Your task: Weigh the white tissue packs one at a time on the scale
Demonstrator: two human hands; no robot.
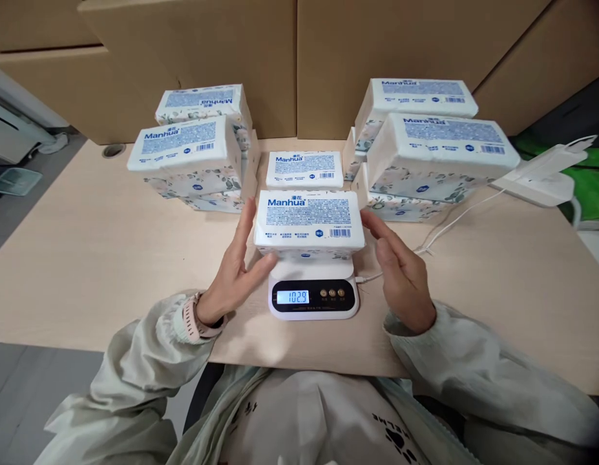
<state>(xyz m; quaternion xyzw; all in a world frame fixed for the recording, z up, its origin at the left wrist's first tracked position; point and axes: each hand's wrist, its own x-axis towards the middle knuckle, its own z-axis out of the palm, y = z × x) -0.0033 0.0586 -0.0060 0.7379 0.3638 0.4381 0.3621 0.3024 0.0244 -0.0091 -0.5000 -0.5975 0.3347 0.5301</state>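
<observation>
A white and blue Manhua tissue pack [309,223] rests on a white digital scale [313,268], whose lit display [293,297] appears to read 102.9. My left hand [236,271] is at the pack's left side, thumb and fingers spread, the thumb near its lower left corner. On the right side, my right hand [399,271] has its fingers stretched out close to the pack. Whether either hand touches the pack is hard to tell. Just behind it lies another tissue pack [305,169].
Stacked tissue packs stand at the left [185,152] and right [444,148] of the wooden table [110,278]. Cardboard boxes [377,51] form a wall behind. A white cable [444,229] runs from the scale toward a white power strip [546,174] at the right.
</observation>
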